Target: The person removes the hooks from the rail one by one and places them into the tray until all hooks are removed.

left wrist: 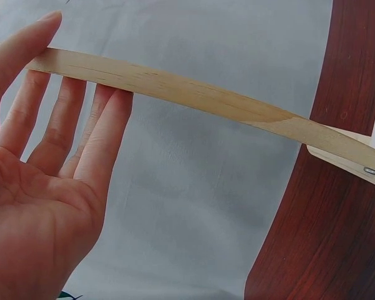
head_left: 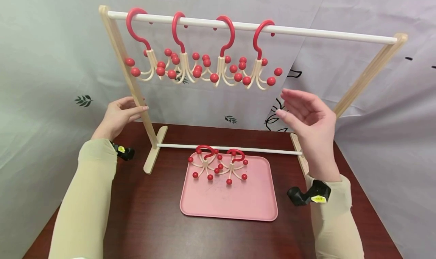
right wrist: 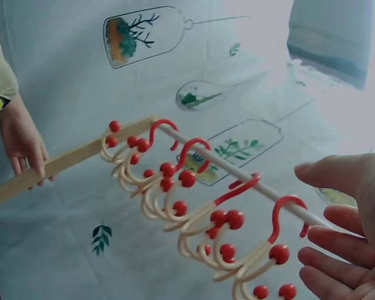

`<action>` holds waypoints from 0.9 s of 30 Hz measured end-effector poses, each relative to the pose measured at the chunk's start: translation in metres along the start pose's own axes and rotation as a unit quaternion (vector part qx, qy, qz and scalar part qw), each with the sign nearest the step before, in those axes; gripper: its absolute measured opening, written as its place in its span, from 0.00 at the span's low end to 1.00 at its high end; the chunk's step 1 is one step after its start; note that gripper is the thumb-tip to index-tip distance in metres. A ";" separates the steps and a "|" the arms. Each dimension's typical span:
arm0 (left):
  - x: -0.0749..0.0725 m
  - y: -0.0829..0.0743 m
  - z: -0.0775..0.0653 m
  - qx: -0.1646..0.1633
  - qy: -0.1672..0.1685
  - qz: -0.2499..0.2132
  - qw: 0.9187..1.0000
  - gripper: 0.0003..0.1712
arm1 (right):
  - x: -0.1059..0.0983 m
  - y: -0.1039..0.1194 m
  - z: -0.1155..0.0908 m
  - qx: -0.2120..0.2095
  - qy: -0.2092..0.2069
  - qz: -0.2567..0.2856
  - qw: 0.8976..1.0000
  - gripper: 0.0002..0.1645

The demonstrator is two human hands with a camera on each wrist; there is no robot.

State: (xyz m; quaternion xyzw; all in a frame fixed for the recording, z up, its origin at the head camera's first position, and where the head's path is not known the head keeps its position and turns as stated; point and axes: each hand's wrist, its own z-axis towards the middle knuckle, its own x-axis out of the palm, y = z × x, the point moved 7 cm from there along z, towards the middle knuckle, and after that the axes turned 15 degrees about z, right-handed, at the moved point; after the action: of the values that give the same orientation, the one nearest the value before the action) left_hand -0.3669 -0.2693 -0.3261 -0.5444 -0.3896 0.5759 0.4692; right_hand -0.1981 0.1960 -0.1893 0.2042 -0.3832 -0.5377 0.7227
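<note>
My left hand [head_left: 117, 115] holds the left wooden post [left wrist: 175, 87] of a rack, thumb on one side and fingertips on the other in the left wrist view. My right hand [head_left: 311, 119] is in the air right of and below the hung hooks, fingers gently bent, with nothing in it. Several red-hooked hangers with cream prongs and red ball tips hang from the white top rod [head_left: 327, 33]. The rightmost hanger [head_left: 258, 64] is closest to that hand. Two more, a left hanger [head_left: 205, 162] and a right hanger [head_left: 232, 166], lie on a pink tray [head_left: 231, 202].
A white lower rod [head_left: 272, 150] joins the rack's feet, just behind the tray. The right post [head_left: 371, 73] slants behind my right hand. Everything stands on a dark red-brown table [head_left: 150, 213], with a pale printed cloth [head_left: 204, 107] behind.
</note>
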 end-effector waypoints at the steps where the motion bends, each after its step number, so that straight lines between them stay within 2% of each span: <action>1: 0.000 0.000 0.000 0.000 0.000 -0.001 1.000 0.26 | 0.001 0.002 0.002 -0.003 -0.001 0.002 1.000 0.26; 10: 0.000 0.000 0.000 -0.003 -0.001 -0.002 1.000 0.26 | 0.013 0.017 0.030 -0.027 -0.003 0.032 0.999 0.24; 16: 0.000 0.001 0.000 -0.003 -0.001 0.001 1.000 0.26 | 0.022 0.019 0.056 -0.014 0.003 0.058 0.998 0.24; 22: 0.000 0.001 0.000 -0.006 0.000 0.002 1.000 0.26 | 0.034 0.017 0.074 0.001 0.002 0.033 0.999 0.24; 27: 0.001 -0.005 -0.004 -0.006 0.001 0.009 1.000 0.26 | 0.040 0.011 0.086 0.016 -0.007 0.007 1.000 0.24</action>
State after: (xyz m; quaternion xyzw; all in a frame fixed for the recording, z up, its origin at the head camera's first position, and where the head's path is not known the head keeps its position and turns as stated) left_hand -0.3628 -0.2678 -0.3222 -0.5511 -0.3878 0.5771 0.4614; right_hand -0.2523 0.1728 -0.1146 0.2090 -0.3982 -0.5282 0.7203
